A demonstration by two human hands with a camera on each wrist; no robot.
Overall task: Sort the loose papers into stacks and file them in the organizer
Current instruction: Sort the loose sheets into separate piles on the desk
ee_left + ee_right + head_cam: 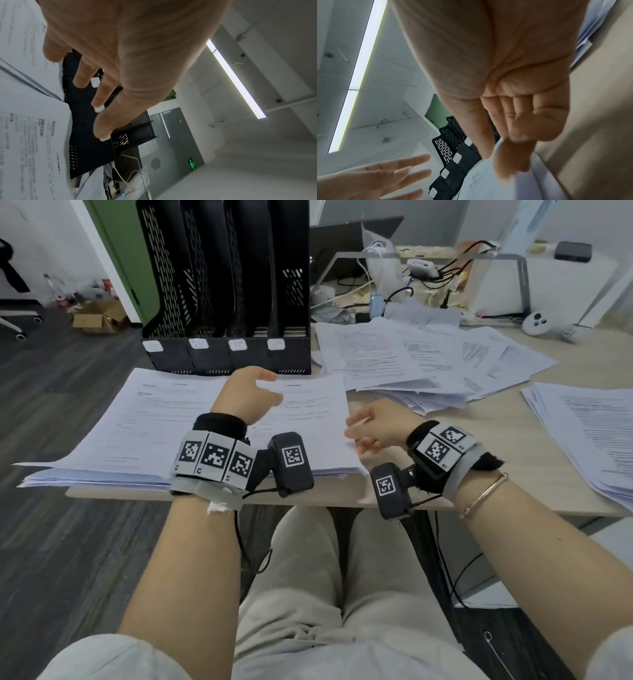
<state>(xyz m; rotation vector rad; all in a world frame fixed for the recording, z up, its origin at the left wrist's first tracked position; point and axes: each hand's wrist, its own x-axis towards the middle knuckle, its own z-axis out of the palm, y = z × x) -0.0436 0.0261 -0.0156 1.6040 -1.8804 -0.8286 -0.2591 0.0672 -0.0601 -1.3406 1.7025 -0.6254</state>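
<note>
White paper stack [301, 422] sits between the left hand [248, 397] and right hand [373, 429], both loose, holding nothing. A clumsy grab could spill sheets off the desk [496, 440].

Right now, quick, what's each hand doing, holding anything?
Left hand: open, fingers spread above the front paper stacks, holding nothing.
Right hand: open, fingers straight at the stack's right edge; contact cannot be told.

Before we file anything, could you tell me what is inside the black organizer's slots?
The black organizer shows no papers standing in its four slots; only slatted bottoms show. Its perforated dividers hide the slots' deeper parts.
</note>
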